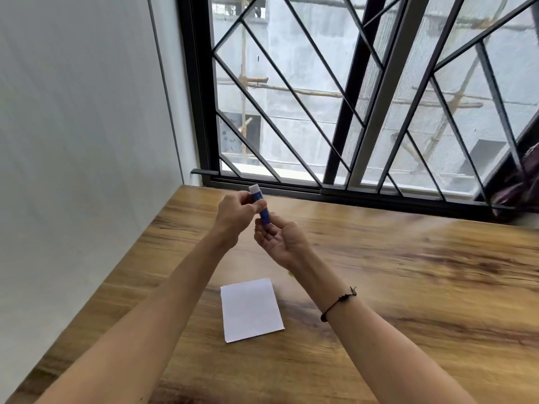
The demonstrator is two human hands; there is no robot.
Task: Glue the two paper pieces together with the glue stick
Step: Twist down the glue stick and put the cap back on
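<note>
A blue glue stick (260, 206) with a white end pointing up and away is held in the air above the table, tilted. My left hand (236, 214) pinches its upper part near the white end. My right hand (278, 239) grips its lower blue end with the fingertips, palm turned up. Below my forearms, white paper (250, 310) lies flat on the wooden table (408, 287); it looks like one square sheet with a second edge showing along its top right, so two stacked pieces cannot be told apart with certainty.
The table runs against a white wall (87, 126) on the left and a barred window (350, 112) at the back. A dark patterned cloth (522, 185) hangs at the far right by the window sill. A black cord bracelet (338, 303) sits on my right wrist.
</note>
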